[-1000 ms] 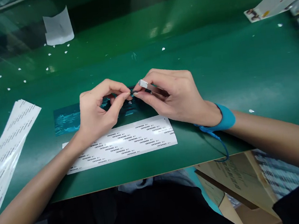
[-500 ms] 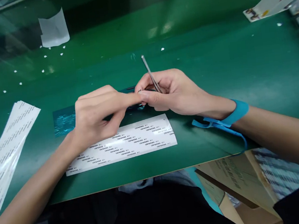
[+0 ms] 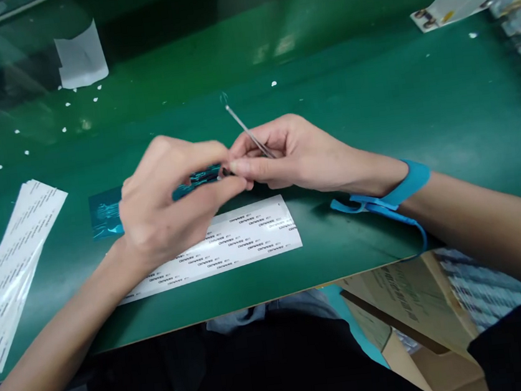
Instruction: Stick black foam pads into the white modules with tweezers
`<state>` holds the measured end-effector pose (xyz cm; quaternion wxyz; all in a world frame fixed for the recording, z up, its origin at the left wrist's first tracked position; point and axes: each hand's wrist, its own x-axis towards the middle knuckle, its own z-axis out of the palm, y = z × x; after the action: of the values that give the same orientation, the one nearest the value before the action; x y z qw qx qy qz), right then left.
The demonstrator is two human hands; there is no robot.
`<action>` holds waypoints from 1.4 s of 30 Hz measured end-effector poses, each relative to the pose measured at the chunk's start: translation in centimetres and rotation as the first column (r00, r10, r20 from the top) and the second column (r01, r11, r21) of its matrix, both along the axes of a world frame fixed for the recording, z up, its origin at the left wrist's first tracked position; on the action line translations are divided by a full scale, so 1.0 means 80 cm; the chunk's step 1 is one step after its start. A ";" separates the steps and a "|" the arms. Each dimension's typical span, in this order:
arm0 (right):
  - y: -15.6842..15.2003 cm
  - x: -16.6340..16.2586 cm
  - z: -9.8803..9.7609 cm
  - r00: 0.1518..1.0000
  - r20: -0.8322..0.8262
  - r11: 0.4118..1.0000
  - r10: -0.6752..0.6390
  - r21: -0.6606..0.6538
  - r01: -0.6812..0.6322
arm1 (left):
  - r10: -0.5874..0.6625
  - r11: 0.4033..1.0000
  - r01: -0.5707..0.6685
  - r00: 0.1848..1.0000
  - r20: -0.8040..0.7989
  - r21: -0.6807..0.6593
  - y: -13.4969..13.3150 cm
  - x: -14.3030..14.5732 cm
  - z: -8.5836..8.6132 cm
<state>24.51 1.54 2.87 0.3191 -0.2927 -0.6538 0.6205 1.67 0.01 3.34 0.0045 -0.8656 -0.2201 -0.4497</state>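
Tweezers (image 3: 249,131), long axis toward eleven o'clock, sit gripped in the curled right hand (image 3: 290,151), the nearer to a small dark part (image 3: 226,172) at its thumb tip, nine o'clock, while the left hand (image 3: 164,197) holds thumb and forefinger parted about it, any grip indeterminable

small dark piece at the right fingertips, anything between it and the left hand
Nothing visible: the left hand curves around the small dark piece at the right hand's fingertips; whether it touches is unclear.
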 end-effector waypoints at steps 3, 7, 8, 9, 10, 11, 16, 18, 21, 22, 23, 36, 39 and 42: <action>0.006 0.002 -0.005 0.981 0.025 0.981 -0.190 0.046 0.189 | 0.052 0.995 -0.056 0.998 -0.042 -0.082 0.015 -0.008 -0.002; 0.009 0.001 -0.007 0.964 0.028 0.962 -0.263 0.085 0.260 | 0.170 0.916 -0.200 0.979 -0.115 -0.349 0.039 -0.023 -0.018; 0.008 0.001 -0.007 0.965 0.037 0.962 -0.260 0.095 0.256 | 0.180 0.893 -0.220 0.974 -0.138 -0.394 0.042 -0.025 -0.022; 0.007 0.000 -0.006 0.965 0.048 0.962 -0.257 0.106 0.251 | 0.183 0.873 -0.234 0.970 -0.159 -0.427 0.044 -0.026 -0.024; 0.006 0.000 -0.006 0.965 0.060 0.962 -0.256 0.117 0.248 | 0.185 0.859 -0.245 0.967 -0.174 -0.449 0.046 -0.026 -0.026; 0.005 -0.001 -0.006 0.964 0.072 0.961 -0.256 0.130 0.246 | 0.188 0.849 -0.256 0.964 -0.187 -0.463 0.046 -0.025 -0.027; 0.004 -0.001 -0.009 0.961 0.088 0.953 -0.263 0.176 0.245 | 0.212 0.795 -0.288 0.956 -0.201 -0.533 0.046 -0.019 -0.030; 0.005 0.000 -0.010 0.961 0.090 0.952 -0.263 0.184 0.244 | 0.215 0.782 -0.288 0.957 -0.195 -0.552 0.046 -0.019 -0.031; 0.005 0.001 -0.011 0.958 0.099 0.950 -0.271 0.188 0.249 | 0.186 0.787 -0.275 0.959 -0.213 -0.553 0.044 -0.018 -0.028; 0.004 0.001 -0.011 0.957 0.099 0.950 -0.273 0.188 0.251 | 0.174 0.788 -0.273 0.959 -0.225 -0.553 0.043 -0.018 -0.025; 0.004 0.001 -0.010 0.957 0.099 0.950 -0.273 0.187 0.252 | 0.166 0.784 -0.276 0.956 -0.241 -0.555 0.043 -0.018 -0.023; 0.001 0.001 -0.002 0.955 0.120 0.953 -0.270 0.178 0.246 | 0.081 0.825 -0.180 0.976 -0.202 -0.536 0.048 -0.035 -0.019; 0.001 0.001 -0.005 0.956 0.132 0.953 -0.263 0.193 0.235 | 0.067 0.870 -0.189 0.961 -0.270 -0.456 0.043 -0.030 -0.021; 0.001 0.003 -0.012 0.943 0.195 0.937 -0.271 0.278 0.212 | 0.078 0.866 -0.210 0.953 -0.292 -0.453 0.043 -0.028 -0.023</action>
<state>24.72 1.61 1.94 0.3503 -0.3980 -0.7190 0.4495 -0.55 3.42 1.49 -0.1466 -0.8728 -0.3861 -0.2600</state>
